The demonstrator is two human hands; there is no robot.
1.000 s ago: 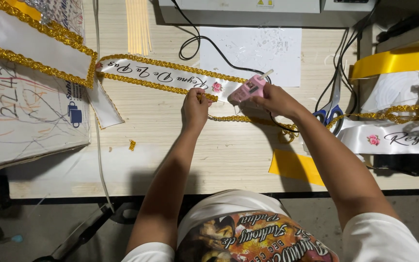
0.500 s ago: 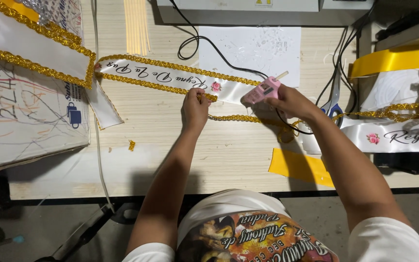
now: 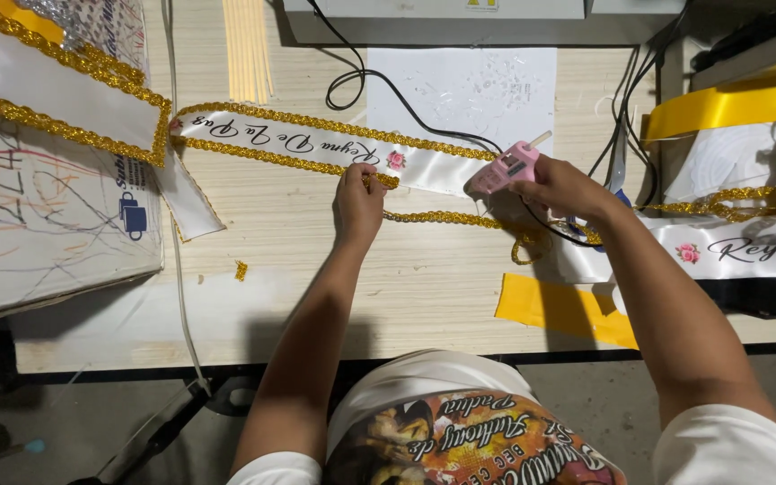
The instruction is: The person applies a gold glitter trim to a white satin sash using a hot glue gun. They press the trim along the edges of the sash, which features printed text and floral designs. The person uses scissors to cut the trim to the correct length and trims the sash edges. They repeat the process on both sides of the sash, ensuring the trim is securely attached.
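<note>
A white satin sash (image 3: 316,148) with dark script and a pink rose lies across the wooden table (image 3: 424,287), edged with gold glitter trim (image 3: 446,218). My left hand (image 3: 358,202) presses the trim against the sash's lower edge, fingers pinched on it. My right hand (image 3: 563,187) grips a pink glue gun (image 3: 505,168), its nozzle pointing left at the sash edge, a glue stick poking out the back. The loose trim runs right under my right wrist.
Another white sash with gold trim (image 3: 47,99) lies at the left over a scribbled board (image 3: 38,224). Glue sticks (image 3: 247,45), black cables (image 3: 388,85), white paper (image 3: 469,85), yellow ribbon (image 3: 729,103), a yellow scrap (image 3: 559,308) and a second lettered sash (image 3: 738,247) lie around.
My right hand has carried the glue gun to the right along the sash edge. My left hand has stayed pressing the trim.
</note>
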